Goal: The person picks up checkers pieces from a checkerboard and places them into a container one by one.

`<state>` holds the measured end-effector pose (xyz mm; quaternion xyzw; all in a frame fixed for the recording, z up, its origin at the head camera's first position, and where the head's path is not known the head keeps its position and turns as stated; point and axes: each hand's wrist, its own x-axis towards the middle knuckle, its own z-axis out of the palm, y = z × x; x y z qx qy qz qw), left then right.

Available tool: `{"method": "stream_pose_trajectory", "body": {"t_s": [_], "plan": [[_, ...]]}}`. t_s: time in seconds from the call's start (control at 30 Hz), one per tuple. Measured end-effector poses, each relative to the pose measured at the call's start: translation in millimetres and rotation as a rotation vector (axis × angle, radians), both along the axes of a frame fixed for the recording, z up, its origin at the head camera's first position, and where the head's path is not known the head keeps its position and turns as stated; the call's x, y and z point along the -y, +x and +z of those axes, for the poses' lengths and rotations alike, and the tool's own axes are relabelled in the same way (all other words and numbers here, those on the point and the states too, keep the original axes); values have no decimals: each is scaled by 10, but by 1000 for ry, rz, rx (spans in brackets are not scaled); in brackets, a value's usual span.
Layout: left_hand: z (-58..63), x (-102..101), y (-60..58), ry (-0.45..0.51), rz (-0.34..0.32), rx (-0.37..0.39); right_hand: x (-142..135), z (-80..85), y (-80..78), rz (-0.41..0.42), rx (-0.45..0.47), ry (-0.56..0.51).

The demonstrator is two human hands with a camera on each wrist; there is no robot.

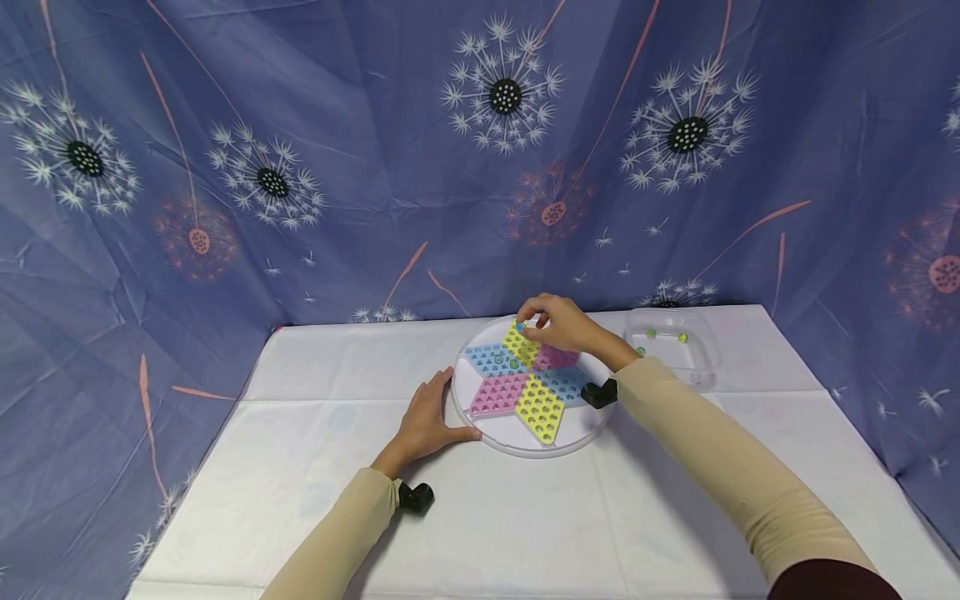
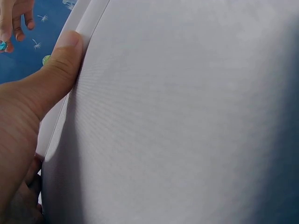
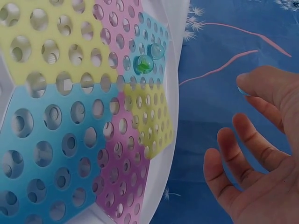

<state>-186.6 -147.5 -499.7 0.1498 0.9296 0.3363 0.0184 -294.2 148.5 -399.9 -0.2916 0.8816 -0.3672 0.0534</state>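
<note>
A round white Chinese checkers board (image 1: 498, 431) with a pink, yellow and blue star of holes lies on the table. My left hand (image 1: 426, 425) holds its left rim, thumb at the near side and fingers farther round; in the left wrist view the thumb (image 2: 65, 58) lies against the rim. Over the far yellow point, my right hand (image 1: 561, 323) pinches a small blue marble (image 1: 520, 327) between thumb and forefinger. The right wrist view shows the other fingers (image 3: 229, 144) spread apart. A green marble (image 3: 143, 64) and a clear bluish marble (image 3: 156, 50) sit in a blue section.
To the right of the board stands a clear plastic container (image 1: 705, 358) with several green and yellowish marbles, partly behind the right forearm. A white cloth (image 1: 525, 517) covers the table. Blue dandelion-print fabric (image 1: 375, 150) hangs behind it.
</note>
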Motion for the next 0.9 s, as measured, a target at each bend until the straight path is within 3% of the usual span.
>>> {"method": "stream_pose_trajectory", "body": {"t_s": [0.47,0.9], "plan": [[24,-6,19,5,-12,-10,-105,5,29,-31,6,11],[12,-14,11,-6,-6,0,-484,16,42,-95,-3,30]]}}
